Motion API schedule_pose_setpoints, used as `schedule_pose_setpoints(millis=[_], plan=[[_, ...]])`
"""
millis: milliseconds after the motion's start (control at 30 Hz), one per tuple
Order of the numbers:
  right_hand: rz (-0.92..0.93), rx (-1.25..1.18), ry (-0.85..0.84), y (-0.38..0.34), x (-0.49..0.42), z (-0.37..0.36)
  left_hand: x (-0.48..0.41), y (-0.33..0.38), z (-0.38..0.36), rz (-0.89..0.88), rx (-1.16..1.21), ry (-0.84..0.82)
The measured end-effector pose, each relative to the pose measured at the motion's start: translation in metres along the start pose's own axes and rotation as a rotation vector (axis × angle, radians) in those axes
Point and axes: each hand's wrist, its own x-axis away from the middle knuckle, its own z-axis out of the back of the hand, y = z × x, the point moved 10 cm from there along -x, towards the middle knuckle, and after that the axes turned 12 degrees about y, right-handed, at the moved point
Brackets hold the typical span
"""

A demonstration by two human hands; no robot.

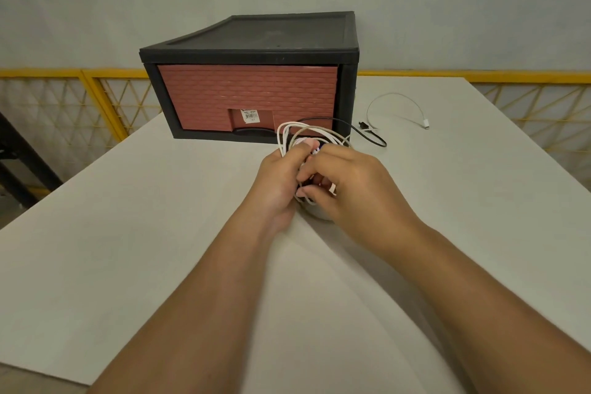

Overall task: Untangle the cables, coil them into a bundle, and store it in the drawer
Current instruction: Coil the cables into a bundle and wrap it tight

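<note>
A coil of white cables [289, 130] loops up between my two hands above the middle of the table. My left hand [279, 178] grips the coil from the left, fingers curled round it. My right hand [347, 184] pinches strands at the coil's lower right. A black cable [367, 134] runs from the coil to the right and lies on the table. A loose white cable [398, 105] with a white plug lies further right. The drawer [249, 96], with a red brick-pattern front, sits pushed into its black case behind the coil.
The white table [160, 233] ends at the left, right and near edges. A yellow mesh fence [80, 99] runs behind it, below a grey wall. A dark frame [22, 157] stands at the far left beside the table.
</note>
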Motion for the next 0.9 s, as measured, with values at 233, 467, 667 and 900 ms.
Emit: schedule_pose_setpoints(millis=[233, 467, 667, 900], plan=[[-0.114, -0.07, 0.016, 0.015, 0.0, 0.004, 0.008, -0.001, -0.012, -0.047, -0.139, -0.105], [-0.491, -0.25, -0.004, 0.043, 0.004, 0.003, 0.008, -0.005, -0.021, -0.037, -0.192, -0.187], [-0.531, -0.339, -0.068, 0.047, 0.002, 0.003, 0.005, -0.01, -0.021, -0.014, -0.185, -0.196], [-0.464, -0.436, -0.113, 0.037, 0.003, 0.001, -0.01, -0.011, -0.002, 0.046, -0.03, -0.07]])
